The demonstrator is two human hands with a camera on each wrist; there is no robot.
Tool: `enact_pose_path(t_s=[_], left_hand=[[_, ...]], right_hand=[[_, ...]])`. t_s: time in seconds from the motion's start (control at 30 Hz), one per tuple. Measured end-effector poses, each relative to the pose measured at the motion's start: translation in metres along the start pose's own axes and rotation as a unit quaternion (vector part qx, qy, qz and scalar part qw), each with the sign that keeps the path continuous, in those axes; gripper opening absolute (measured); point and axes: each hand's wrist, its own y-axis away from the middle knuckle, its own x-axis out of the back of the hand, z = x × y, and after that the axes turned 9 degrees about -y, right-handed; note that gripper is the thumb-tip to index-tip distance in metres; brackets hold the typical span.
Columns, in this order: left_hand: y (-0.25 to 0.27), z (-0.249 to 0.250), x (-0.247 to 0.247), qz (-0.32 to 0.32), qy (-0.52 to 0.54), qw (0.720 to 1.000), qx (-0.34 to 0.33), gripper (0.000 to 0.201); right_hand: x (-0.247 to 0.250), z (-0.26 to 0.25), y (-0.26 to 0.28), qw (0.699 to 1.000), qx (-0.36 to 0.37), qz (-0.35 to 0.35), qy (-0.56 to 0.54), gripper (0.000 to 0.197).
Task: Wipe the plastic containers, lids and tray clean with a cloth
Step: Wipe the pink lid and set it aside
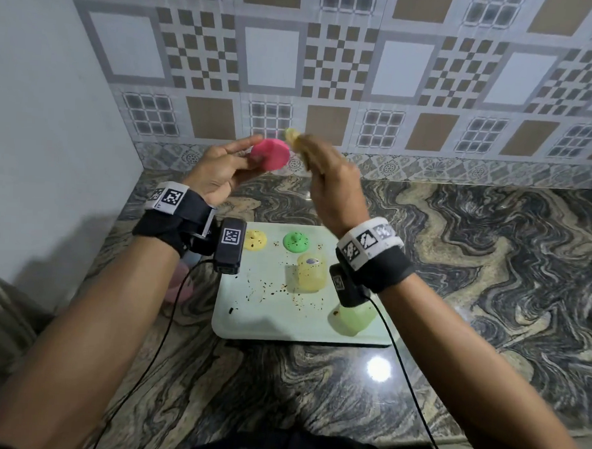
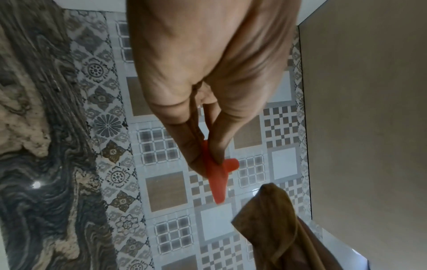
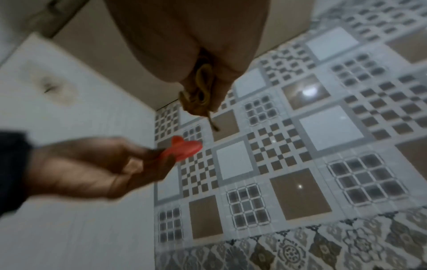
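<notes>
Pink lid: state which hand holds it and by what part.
The left hand pinches the pink lid at its rim, thumb and fingers on opposite faces. The right hand grips the cloth.

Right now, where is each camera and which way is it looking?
Head: on the head, looking down and forward at the tray and tiled wall; both forearms and hands show.
Left wrist: looks along the left hand at the pink lid it pinches.
Right wrist: looks along the right hand gripping the cloth.
All three views share the lid.
</notes>
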Motion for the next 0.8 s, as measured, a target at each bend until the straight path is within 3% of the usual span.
enact_pose_path(t_s=[0.07,0.17,0.3,0.4,0.47,0.57,0.63,0.73,0.8], left_hand=[[0.006,-0.002,-0.002,-0.036,-0.005,0.999,0.004,0.045],[0.008,-0.002,-0.008,-0.074,0.019,0.997,0.001,0.044],[0.016,0.001,0.006,-0.055,-0.031,0.998,0.01,0.041],[0.026,-0.003,0.016,-0.069,-0.032,0.997,0.035,0.041],[0.031,-0.003,0.015,-0.074,-0.031,0.996,0.036,0.04],[0.033,0.002,0.012,-0.08,-0.028,0.996,0.021,0.041],[0.035,0.007,0.012,-0.079,-0.031,0.996,0.013,0.041],[0.04,0.007,0.021,-0.057,-0.013,0.998,0.004,0.04],[0.044,0.005,0.025,-0.04,-0.004,0.999,-0.004,0.039]], right_hand=[[0.003,0.006,-0.016,0.996,-0.046,0.071,-0.01,0.033],[-0.014,0.003,-0.021,0.999,-0.048,0.014,-0.006,0.034],[-0.026,0.02,0.01,0.996,-0.078,-0.049,0.002,0.035],[-0.013,0.032,0.009,0.991,-0.135,0.001,0.024,0.028],[-0.01,0.021,0.002,0.993,-0.113,0.037,0.009,0.028],[-0.019,-0.006,-0.001,0.997,-0.065,-0.033,-0.039,0.031],[-0.022,-0.012,0.002,0.991,-0.091,-0.086,-0.053,0.035],[-0.025,-0.01,0.002,0.985,-0.155,-0.044,-0.058,0.035],[-0.031,-0.013,0.003,0.986,-0.151,-0.029,-0.067,0.039]])
